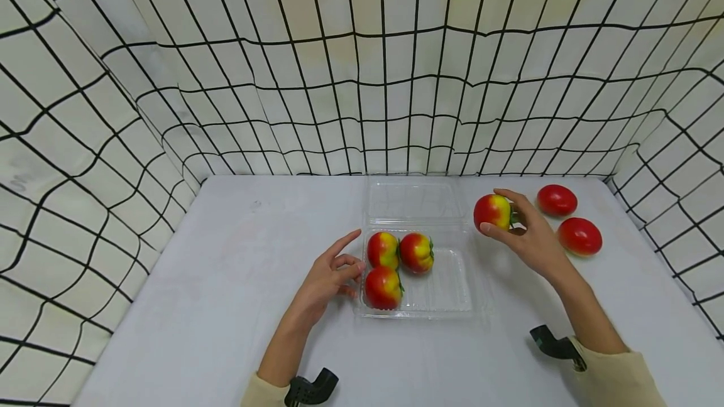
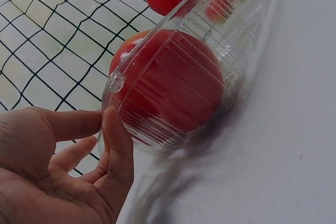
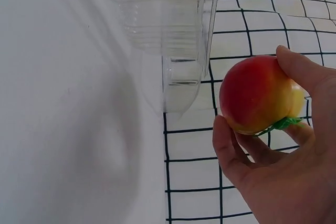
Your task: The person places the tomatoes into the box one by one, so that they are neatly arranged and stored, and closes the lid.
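A clear plastic clamshell container [image 1: 444,284] stands with its lid [image 1: 415,203] folded back. Three red-and-yellow round fruits with green leaves sit in its left part: one at the back left [image 1: 382,250], one beside it [image 1: 416,253], one in front [image 1: 383,288]. My left hand [image 1: 328,278] is at the container's left rim; in the left wrist view the thumb and a finger pinch that edge. Right of the container, my right hand [image 1: 526,231] grips another red-and-yellow fruit [image 3: 257,95] between thumb and fingers, above the table. Its green leaves face my palm.
Two smooth red oval fruits, one at the back [image 1: 557,200] and one nearer [image 1: 579,236], lie on the white table [image 1: 254,237] right of my right hand. A black grid net [image 1: 384,80] encloses the back and sides. Black mounts [image 1: 311,388] sit on both wrists.
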A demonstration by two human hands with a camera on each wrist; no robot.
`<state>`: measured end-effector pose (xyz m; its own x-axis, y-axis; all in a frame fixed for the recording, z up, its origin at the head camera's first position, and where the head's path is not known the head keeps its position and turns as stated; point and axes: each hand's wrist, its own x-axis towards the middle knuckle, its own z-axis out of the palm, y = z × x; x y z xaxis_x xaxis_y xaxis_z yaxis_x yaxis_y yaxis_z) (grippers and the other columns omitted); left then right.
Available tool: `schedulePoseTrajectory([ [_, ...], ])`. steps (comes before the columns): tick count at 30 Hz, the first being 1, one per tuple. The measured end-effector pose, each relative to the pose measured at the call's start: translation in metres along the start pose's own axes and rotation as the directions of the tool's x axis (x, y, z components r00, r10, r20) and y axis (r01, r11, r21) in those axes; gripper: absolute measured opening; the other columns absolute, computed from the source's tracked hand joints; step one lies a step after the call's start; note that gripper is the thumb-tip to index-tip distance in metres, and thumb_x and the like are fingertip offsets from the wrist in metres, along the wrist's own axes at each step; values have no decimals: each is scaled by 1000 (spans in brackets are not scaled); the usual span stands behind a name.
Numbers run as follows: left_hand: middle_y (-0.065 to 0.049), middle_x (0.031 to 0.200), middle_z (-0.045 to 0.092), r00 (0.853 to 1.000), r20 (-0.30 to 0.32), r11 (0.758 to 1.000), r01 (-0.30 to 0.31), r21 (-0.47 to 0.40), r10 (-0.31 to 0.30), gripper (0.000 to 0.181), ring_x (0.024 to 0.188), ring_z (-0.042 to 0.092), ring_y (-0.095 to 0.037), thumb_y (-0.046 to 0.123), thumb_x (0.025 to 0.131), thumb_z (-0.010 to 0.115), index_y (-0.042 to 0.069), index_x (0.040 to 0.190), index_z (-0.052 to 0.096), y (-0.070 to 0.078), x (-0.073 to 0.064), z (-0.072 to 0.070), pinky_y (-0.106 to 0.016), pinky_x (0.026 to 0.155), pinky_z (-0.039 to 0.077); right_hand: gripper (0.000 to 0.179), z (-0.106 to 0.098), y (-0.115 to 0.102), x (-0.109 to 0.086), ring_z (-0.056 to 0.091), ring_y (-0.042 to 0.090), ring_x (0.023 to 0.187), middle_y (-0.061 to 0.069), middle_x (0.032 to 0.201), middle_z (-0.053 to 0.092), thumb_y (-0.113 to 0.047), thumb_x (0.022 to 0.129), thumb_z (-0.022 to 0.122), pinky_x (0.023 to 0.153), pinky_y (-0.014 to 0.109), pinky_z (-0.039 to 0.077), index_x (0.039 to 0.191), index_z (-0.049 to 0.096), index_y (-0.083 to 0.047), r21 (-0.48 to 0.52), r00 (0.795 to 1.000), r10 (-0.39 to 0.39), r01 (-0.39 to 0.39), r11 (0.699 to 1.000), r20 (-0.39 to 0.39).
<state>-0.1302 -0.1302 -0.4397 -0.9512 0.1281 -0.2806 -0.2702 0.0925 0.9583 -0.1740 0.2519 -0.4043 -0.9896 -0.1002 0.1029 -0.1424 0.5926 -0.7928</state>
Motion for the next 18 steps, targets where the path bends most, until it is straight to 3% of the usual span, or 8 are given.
schedulePoseTrajectory([
  [8, -9, 99, 67, 1000, 6, 1000, 3, -6, -3, 67, 83, 61, -19, 11, 97, 70, 31, 156, 47, 1, 0, 0, -26, 64, 60, 82, 3, -9, -3, 52, 39, 130, 20, 151, 48, -31, 89, 83, 80, 8, 51, 158, 38, -21, 28, 1000, -16, 15, 999, 17],
  [18, -13, 102, 67, 1000, 9, 1000, 2, -8, -1, 66, 83, 61, -18, 11, 97, 71, 32, 156, 48, 2, 0, 0, -25, 64, 60, 79, 5, -17, -7, 53, 35, 128, 15, 153, 49, -25, 88, 84, 82, 11, 54, 155, 43, -22, 64, 998, -55, 52, 997, 43],
])
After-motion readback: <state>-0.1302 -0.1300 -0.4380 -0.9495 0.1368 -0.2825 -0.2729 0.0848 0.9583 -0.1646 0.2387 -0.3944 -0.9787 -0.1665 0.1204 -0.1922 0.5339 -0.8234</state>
